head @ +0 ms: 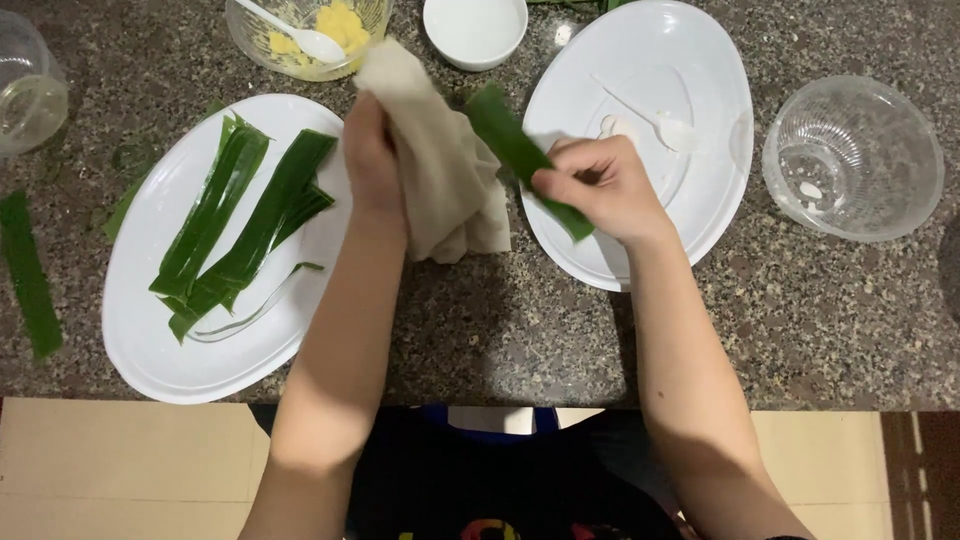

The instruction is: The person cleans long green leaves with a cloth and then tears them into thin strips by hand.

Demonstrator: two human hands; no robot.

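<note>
- A speckled dark stone worktop (820,330) is seen from above, with two bare forearms reaching in from the near edge.
- The left hand (368,150) is closed around a beige cloth (440,170), which is bunched at the grip and hangs in loose folds over the middle of the worktop.
- The right hand (598,185) is closed in a pinch on a green leaf strip (515,145), held at a slant over the left rim of a white oval plate (720,190) at the far right.
- The upper end of the leaf strip touches the cloth, so wiping appears to be the step in hand.
- The step is judged best done with the strip kept taut and flat, and the cloth drawn along its length with the grain, so that the strip is not split.
- The leaf strip is long, narrow, flat and glossy deep green, with a squarely cut upper end; its lower end shows below the right hand.
- More leaf strips (240,225) are laid slantwise on a second white oval plate (150,340) at the left.
- A white plastic spoon (660,125) lies on the right plate.
- A ribbed clear bowl (852,158) stands near the right edge.
- A glass bowl of yellow food (310,35) and a small white bowl (475,30) stand along the far edge.
</note>
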